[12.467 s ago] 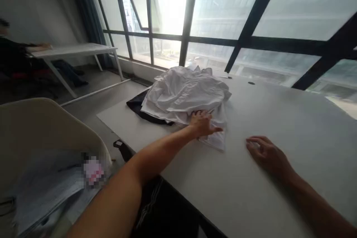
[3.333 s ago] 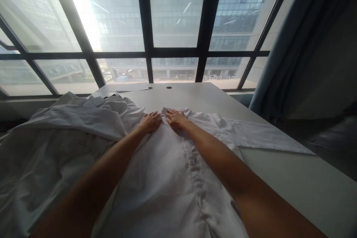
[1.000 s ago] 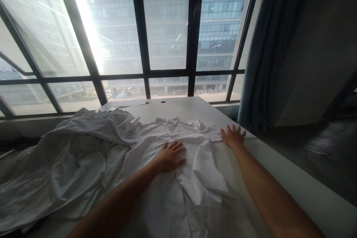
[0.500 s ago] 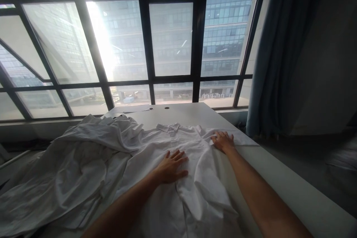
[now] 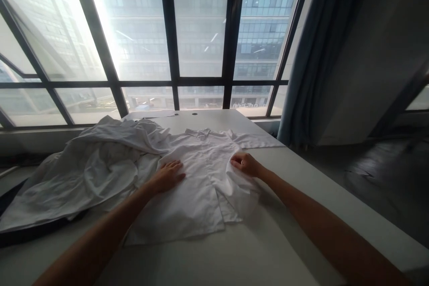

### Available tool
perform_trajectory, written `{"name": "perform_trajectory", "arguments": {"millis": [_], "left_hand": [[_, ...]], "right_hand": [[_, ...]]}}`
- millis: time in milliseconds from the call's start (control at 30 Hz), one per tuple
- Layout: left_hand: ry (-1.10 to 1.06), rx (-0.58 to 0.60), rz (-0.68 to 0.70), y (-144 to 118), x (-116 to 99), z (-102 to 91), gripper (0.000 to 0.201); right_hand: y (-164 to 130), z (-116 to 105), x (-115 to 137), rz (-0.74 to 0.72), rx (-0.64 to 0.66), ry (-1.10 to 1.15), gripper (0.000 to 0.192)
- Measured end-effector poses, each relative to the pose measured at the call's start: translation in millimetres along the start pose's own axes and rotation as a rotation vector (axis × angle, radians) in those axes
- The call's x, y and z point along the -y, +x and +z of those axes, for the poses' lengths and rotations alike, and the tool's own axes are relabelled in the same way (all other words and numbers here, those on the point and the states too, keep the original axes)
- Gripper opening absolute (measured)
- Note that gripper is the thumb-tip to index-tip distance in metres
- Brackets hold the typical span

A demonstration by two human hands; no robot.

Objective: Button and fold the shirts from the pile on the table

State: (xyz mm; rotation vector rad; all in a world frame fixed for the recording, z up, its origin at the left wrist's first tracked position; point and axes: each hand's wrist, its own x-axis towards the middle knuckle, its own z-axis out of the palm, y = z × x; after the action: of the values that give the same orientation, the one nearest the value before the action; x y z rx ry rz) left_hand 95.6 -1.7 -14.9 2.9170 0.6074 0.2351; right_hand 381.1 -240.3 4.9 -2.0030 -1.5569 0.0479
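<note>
A white collared shirt lies spread on the white table, its collar toward the window and one sleeve stretched out to the right. My left hand rests flat on the left side of the shirt, fingers extended. At the shirt's right edge, just below the sleeve, my right hand is closed with its fingers curled on the fabric. The cloth below that hand is bunched and partly lifted. The lower hem shows toward me, with the front parted near its bottom.
A heap of white garments lies to the left of the shirt, with a dark strip under its near edge. The white table runs up to the framed window. A blue-grey curtain hangs at the right.
My left hand has slid to the left on the shirt, still flat. My right hand has come off the sleeve to the shirt's side edge and closed. The camera view has tilted downward.
</note>
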Motion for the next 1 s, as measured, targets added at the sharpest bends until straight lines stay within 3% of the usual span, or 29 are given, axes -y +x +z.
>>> {"name": "perform_trajectory", "arguments": {"millis": [167, 267, 333, 433, 567, 700, 833, 1000], "left_hand": [[-0.112, -0.086, 0.045, -40.6, 3.9, 0.1, 0.057], [-0.173, -0.105, 0.107, -63.7, 1.0, -3.5, 0.058], [-0.175, -0.086, 0.143, -75.3, -2.6, -3.2, 0.057], [-0.132, -0.056, 0.16, -82.9, -7.7, 1.0, 0.056], [-0.108, -0.053, 0.119, -81.0, -11.3, 5.1, 0.054], [-0.111, -0.122, 0.087, -80.7, -28.8, -3.7, 0.047], [-0.148, -0.208, 0.162, -82.5, -84.1, -20.6, 0.041], [-0.164, -0.167, 0.17, -64.4, -174.2, -25.0, 0.065]], "right_hand": [[-53.0, -34.1, 20.8, 0.023, 0.278, 0.199, 0.021], [-72.8, -56.2, 32.8, 0.014, 0.534, 0.196, 0.025], [-79.9, -59.7, 41.2, 0.0, 0.583, 0.131, 0.034], [-83.1, -45.7, 48.7, -0.013, 0.438, -0.002, 0.05], [-79.2, -22.2, 47.3, -0.138, 0.248, -0.008, 0.021], [-74.9, -22.1, 47.7, -0.189, -0.063, 0.112, 0.014], [-73.6, -28.8, 55.2, -0.045, -0.315, 0.211, 0.016], [-72.8, -23.5, 60.1, 0.068, -0.393, 0.257, 0.024]]}}
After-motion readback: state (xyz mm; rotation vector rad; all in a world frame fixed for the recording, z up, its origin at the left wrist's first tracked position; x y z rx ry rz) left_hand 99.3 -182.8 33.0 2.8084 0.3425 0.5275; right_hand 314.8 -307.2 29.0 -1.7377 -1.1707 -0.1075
